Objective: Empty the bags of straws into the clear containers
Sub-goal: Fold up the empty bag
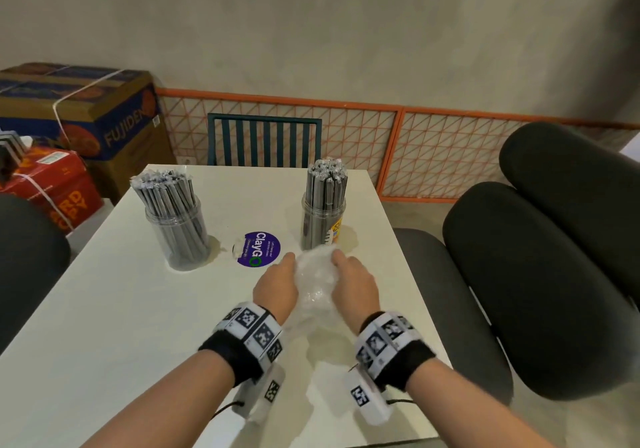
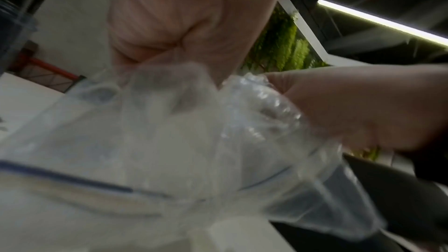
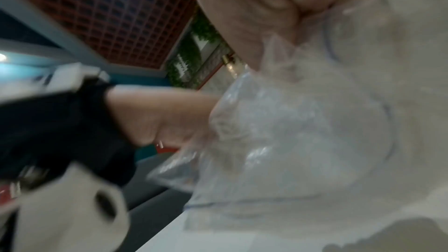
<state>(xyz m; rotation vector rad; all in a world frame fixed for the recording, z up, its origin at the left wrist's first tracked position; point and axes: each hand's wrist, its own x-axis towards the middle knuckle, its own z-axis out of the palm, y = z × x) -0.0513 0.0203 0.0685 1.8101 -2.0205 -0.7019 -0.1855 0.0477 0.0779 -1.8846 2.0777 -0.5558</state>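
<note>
A crumpled clear plastic bag [image 1: 316, 279] sits between my two hands above the white table [image 1: 104, 309]. My left hand [image 1: 277, 283] grips its left side and my right hand [image 1: 351, 283] grips its right side. The wrist views show the same bag [image 2: 194, 141] [image 3: 303, 131] bunched against the palms, with no straws visible inside. Two clear containers stand upright and packed with grey wrapped straws: one at the far left [image 1: 176, 226], one at the far right [image 1: 323, 212] just beyond the bag.
A round purple sticker [image 1: 259, 249] lies between the containers. A teal chair [image 1: 265, 139] stands behind the table, dark padded seats [image 1: 540, 257] to the right, cardboard boxes [image 1: 86, 115] at the left. An orange mesh fence [image 1: 398, 146] runs along the wall.
</note>
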